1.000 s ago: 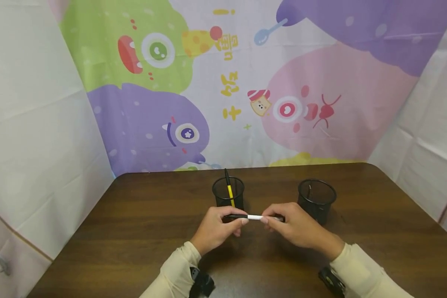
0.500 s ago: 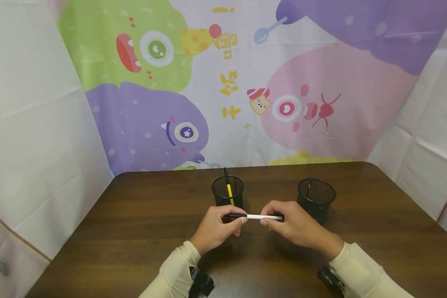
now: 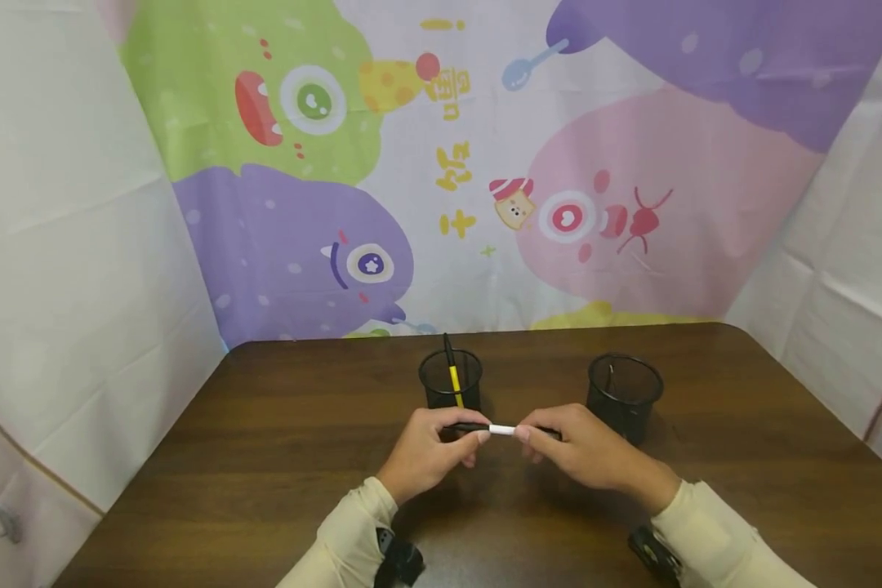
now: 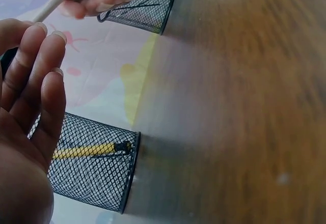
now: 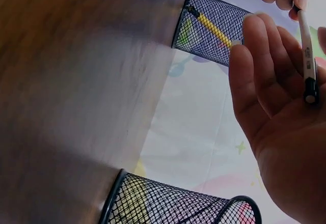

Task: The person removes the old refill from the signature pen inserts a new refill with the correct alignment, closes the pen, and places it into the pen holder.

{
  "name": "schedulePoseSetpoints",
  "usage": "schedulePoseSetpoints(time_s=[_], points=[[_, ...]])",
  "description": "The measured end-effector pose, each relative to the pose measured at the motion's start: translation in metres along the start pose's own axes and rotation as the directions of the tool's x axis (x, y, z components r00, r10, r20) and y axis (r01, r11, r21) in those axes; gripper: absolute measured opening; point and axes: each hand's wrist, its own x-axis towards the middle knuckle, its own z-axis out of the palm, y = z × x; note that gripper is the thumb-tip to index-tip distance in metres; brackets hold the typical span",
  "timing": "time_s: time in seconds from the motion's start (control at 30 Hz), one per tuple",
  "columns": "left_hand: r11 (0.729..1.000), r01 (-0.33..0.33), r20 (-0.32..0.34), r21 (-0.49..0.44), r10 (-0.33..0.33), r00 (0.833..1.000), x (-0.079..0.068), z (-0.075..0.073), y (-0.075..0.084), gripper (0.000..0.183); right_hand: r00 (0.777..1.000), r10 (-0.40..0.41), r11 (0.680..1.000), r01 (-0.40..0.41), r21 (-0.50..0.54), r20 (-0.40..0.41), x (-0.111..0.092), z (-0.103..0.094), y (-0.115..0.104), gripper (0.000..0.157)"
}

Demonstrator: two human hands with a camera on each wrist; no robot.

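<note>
A slim pen (image 3: 502,429) with a white barrel and black ends is held level between both hands, above the table. My left hand (image 3: 428,453) pinches its long black end between thumb and fingers. My right hand (image 3: 591,453) holds the other end; in the right wrist view the white barrel (image 5: 307,51) lies along the fingers, its black tip near the palm. Just beyond the left hand stands a black mesh pen cup (image 3: 438,398) with a yellow and black pen (image 3: 453,380) leaning in it.
Behind the right hand stands a second black mesh cup (image 3: 621,416); a thin dark shape on it is unclear. The brown wooden table (image 3: 279,457) runs back to a cartoon-printed curtain (image 3: 478,286). White cloth (image 3: 81,245) hangs at both sides.
Half a second ago, more of the white barrel showed past the right fingertips; now the right fingers cover more of it. The left hand keeps its hold, and both cups stay put.
</note>
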Motion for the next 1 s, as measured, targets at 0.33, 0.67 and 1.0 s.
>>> schedulePoseSetpoints(time_s=[0.33,0.67,1.0], points=[[1.0,-0.001,0.002,-0.008,0.001,1.0,0.0,-0.001,0.001,0.013,0.999,-0.027,1.0,0.026,-0.013,-0.035,0.001,0.0,-0.001,0.017],[0.999,0.006,0.005,-0.036,-0.006,1.0,-0.001,0.0,-0.002,0.016,0.992,-0.061,0.998,0.064,0.021,-0.109,-0.002,0.003,-0.003,0.005],[0.999,0.037,-0.005,-0.009,-0.037,0.999,-0.002,0.0,0.009,0.015,0.981,-0.121,0.992,0.116,-0.039,-0.154,0.0,0.004,-0.001,0.008]])
